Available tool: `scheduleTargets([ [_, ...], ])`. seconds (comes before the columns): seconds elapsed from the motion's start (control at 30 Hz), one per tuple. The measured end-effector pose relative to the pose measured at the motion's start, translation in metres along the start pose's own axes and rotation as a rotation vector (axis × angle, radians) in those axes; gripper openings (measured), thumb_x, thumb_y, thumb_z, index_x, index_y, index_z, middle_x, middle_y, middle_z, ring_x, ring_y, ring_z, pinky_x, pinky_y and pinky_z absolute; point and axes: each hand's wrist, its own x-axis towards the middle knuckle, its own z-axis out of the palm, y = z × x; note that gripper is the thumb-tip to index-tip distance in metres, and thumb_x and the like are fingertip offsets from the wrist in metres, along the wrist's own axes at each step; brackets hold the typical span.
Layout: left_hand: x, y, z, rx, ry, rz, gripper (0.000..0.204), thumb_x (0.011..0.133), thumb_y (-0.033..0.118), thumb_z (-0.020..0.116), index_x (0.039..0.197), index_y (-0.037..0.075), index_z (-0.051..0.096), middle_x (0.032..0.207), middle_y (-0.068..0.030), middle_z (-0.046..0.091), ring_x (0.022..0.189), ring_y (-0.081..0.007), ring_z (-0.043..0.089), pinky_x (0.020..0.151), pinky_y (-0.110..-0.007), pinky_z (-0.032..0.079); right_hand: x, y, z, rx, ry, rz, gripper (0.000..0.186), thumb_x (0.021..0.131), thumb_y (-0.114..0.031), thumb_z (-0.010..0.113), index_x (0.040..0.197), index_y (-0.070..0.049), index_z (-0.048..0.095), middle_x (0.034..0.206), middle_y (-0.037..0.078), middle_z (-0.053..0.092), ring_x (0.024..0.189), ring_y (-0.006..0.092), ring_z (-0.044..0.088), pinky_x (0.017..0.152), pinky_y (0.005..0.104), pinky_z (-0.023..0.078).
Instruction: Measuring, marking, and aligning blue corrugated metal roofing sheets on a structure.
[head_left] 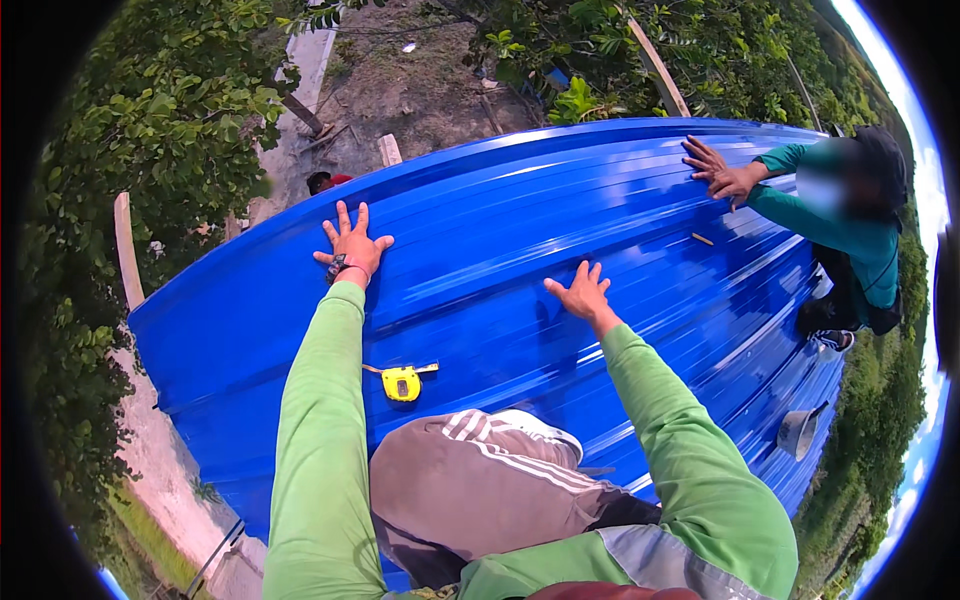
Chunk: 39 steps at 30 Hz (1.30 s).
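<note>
A blue ribbed metal roofing sheet (450, 290) spreads under me, with raised ridges running across it. Near its far left edge, my left hand (354, 248) lies on the metal with fingers spread; a dark watch is on that wrist. My right hand (584, 294) is over the middle of the sheet, fingers apart and nothing in it; whether it touches the metal I cannot tell. Between my left forearm and my knee rests a yellow tape measure (402, 384), a short bit of its blade showing.
At the right, a co-worker in a teal top (868, 250) crouches, both hands (722, 176) on the sheet. A pencil-like yellow stick (703, 239) and a grey bucket (798, 432) are on the roofing. Wooden posts (128, 250) rise past its edge. Ground and trees lie below.
</note>
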Motion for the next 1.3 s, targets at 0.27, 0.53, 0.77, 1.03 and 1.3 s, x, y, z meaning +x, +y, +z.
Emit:
scheduleTargets([
  [0.27, -0.010, -0.034, 0.012, -0.075, 0.023, 0.241, 0.074, 0.075, 0.043, 0.066, 0.139, 0.027, 0.032, 0.151, -0.0048, 0.012, 0.139, -0.0302, 0.004, 0.102, -0.067, 0.007, -0.029, -0.047, 0.019, -0.065, 0.037, 0.139, 0.140, 0.055, -0.076, 0.063, 0.137, 0.005, -0.015, 0.144, 0.026, -0.019, 0.129, 0.0518, -0.018, 0.099, 0.0678, -0.002],
  [0.53, -0.096, -0.065, 0.037, 0.121, -0.156, 0.134, 0.114, 0.053, 0.060, 0.076, 0.143, 0.032, 0.013, 0.152, -0.0012, -0.005, 0.139, -0.0309, -0.004, 0.099, -0.071, 0.011, -0.032, -0.056, 0.027, -0.048, -0.013, 0.142, 0.138, 0.055, -0.075, 0.064, 0.139, 0.003, -0.014, 0.144, 0.026, -0.019, 0.130, 0.0511, -0.017, 0.100, 0.0665, -0.002],
  [0.77, -0.098, -0.042, 0.024, 0.189, -0.257, 0.073, 0.117, 0.057, 0.050, 0.080, 0.144, 0.032, 0.004, 0.151, -0.0020, -0.011, 0.138, -0.0301, -0.007, 0.099, -0.071, 0.011, -0.033, -0.056, 0.021, -0.039, -0.029, 0.160, 0.138, 0.055, -0.075, 0.064, 0.139, 0.001, -0.013, 0.144, 0.025, -0.020, 0.129, 0.0514, -0.019, 0.099, 0.0672, -0.003],
  [1.03, -0.101, -0.037, 0.026, 0.190, -0.221, 0.024, 0.117, 0.059, 0.038, 0.082, 0.143, 0.033, 0.001, 0.151, -0.0014, -0.013, 0.139, -0.0293, -0.006, 0.100, -0.069, 0.013, -0.037, -0.056, 0.016, -0.044, -0.040, 0.151, 0.135, 0.058, -0.075, 0.062, 0.139, 0.001, -0.013, 0.144, 0.025, -0.019, 0.129, 0.0511, -0.018, 0.099, 0.0668, -0.003],
  [1.3, -0.104, -0.032, 0.023, 0.191, -0.225, -0.010, 0.114, 0.060, 0.038, 0.081, 0.143, 0.035, 0.002, 0.151, 0.0003, -0.012, 0.139, -0.0284, -0.005, 0.101, -0.068, 0.014, -0.039, -0.059, 0.016, -0.047, -0.043, 0.163, 0.135, 0.058, -0.075, 0.062, 0.139, 0.001, -0.013, 0.144, 0.025, -0.020, 0.129, 0.0515, -0.018, 0.099, 0.0666, -0.003],
])
